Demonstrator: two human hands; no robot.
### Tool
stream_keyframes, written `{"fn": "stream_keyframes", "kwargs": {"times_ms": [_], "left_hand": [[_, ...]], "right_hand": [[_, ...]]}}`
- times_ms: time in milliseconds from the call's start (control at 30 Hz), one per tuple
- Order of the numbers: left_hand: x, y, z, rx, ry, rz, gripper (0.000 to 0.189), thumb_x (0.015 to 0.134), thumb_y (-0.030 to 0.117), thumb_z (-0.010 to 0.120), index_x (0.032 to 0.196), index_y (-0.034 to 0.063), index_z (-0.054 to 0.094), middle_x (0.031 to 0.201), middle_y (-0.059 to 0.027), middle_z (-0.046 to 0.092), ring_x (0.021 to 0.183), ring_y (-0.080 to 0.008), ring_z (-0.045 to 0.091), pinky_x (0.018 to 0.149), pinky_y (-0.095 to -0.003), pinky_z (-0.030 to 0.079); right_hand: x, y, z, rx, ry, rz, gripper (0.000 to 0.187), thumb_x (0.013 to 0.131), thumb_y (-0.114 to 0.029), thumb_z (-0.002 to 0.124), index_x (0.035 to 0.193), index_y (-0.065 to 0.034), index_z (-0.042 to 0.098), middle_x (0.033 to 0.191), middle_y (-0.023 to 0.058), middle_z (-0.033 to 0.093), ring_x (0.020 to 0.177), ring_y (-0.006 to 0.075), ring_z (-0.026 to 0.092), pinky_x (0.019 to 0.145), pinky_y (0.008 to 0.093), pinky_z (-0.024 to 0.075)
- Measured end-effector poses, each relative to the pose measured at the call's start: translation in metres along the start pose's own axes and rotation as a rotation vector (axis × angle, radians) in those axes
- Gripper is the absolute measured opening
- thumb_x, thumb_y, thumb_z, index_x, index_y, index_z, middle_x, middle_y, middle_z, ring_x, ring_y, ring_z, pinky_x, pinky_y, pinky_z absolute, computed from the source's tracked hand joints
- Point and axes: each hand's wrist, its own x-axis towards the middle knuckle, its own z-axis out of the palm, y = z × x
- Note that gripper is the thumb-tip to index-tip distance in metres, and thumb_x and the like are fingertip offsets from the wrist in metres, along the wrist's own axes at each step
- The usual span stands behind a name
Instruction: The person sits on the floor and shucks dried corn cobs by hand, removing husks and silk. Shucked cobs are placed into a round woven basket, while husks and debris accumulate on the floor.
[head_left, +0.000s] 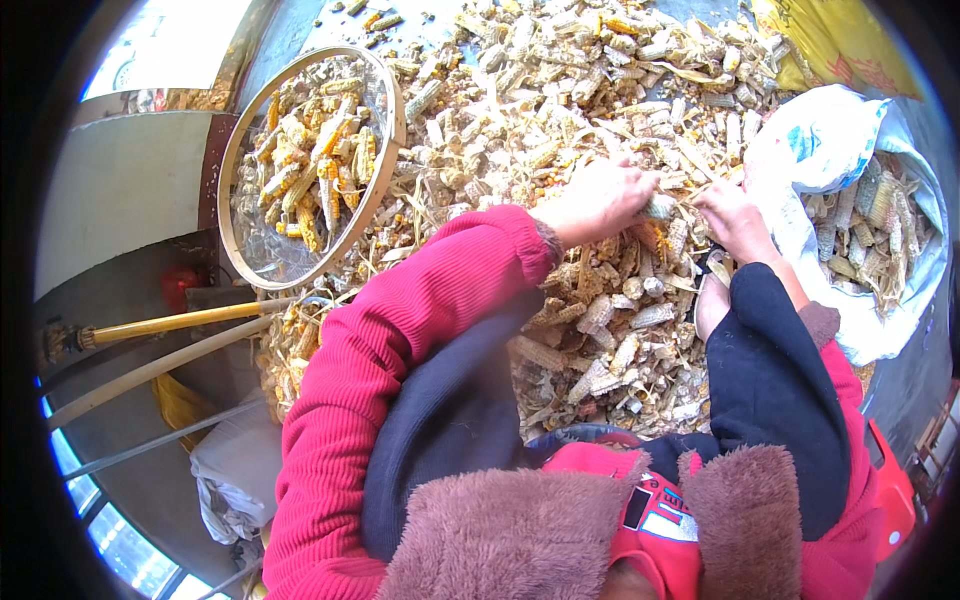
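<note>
Over the heap of corn cobs and husks (600, 330), my left hand (604, 199) is curled with its back towards me. The pale end of a corn cob (660, 206) juts out by its fingers, and the hand appears to grip it. Just to the right, my right hand (733, 219) has its fingers bent close to some dry husk; whether it pinches any is unclear. A cob with orange kernels (651, 236) lies beneath the left hand. Beside my right hand stands a white woven sack (784, 154), its mouth folded back around bare cobs (862, 217).
A round wooden-rimmed sieve (401, 112) holding yellow cobs (319, 169) rests tilted on the heap at left. Long handles (180, 322) reach in below it. A yellow sack (847, 45) lies at far right, a red plastic chair (892, 487) behind me. My foot (712, 300) is among the cobs.
</note>
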Motion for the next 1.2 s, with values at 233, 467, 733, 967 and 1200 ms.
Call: {"fn": "stream_keyframes", "kwargs": {"times_ms": [233,467,733,967,1200], "left_hand": [[-0.031,-0.038,-0.021,-0.624,-0.036,-0.502,0.029,0.087,0.018,0.069,0.115,0.0102,0.069,0.094,-0.0110,0.071,0.080,-0.0233,0.070,0.076,-0.0358,0.056],[-0.011,0.019,-0.038,-0.460,0.090,-0.267,0.029,0.087,0.016,0.069,0.114,0.0080,0.064,0.097,-0.0179,0.069,0.089,-0.0292,0.070,0.080,-0.0375,0.055],[-0.035,0.004,-0.074,-1.243,-0.027,-0.609,0.033,0.091,0.022,0.072,0.117,0.0045,0.066,0.099,-0.0039,0.069,0.090,-0.0094,0.063,0.083,-0.0274,0.052],[-0.052,0.006,-0.096,-1.254,-0.157,-0.585,0.048,0.083,0.032,0.081,0.115,0.0010,0.064,0.098,-0.0061,0.068,0.075,-0.0099,0.055,0.065,-0.0244,0.043],[-0.059,0.017,-0.099,-1.236,-0.080,-0.654,0.054,0.075,0.028,0.088,0.113,0.0003,0.061,0.100,-0.0073,0.068,0.092,-0.0144,0.063,0.080,-0.0292,0.052]], "right_hand": [[-0.004,-0.022,0.009,0.644,-0.104,0.579,0.017,0.087,-0.010,0.071,0.104,-0.0060,0.072,0.091,0.0023,0.068,0.084,0.0118,0.062,0.077,0.0293,0.0497],[0.000,-0.040,0.018,0.129,-0.167,-0.016,0.033,0.079,-0.024,0.079,0.106,-0.0083,0.068,0.109,0.0111,0.065,0.103,0.0333,0.061,0.091,0.0419,0.0482],[0.043,-0.070,-0.037,0.406,-0.168,0.085,0.031,0.084,-0.012,0.073,0.112,-0.0060,0.060,0.095,0.0143,0.066,0.091,0.0306,0.068,0.078,0.0398,0.0528],[0.059,-0.090,-0.061,0.531,-0.175,0.099,0.027,0.082,-0.008,0.072,0.107,-0.0050,0.062,0.093,0.0125,0.067,0.089,0.0287,0.068,0.077,0.0365,0.0532],[0.071,-0.100,-0.063,0.483,-0.223,-0.067,0.031,0.088,-0.022,0.073,0.109,-0.0027,0.062,0.096,0.0138,0.066,0.084,0.0293,0.066,0.074,0.0360,0.0530]]}}
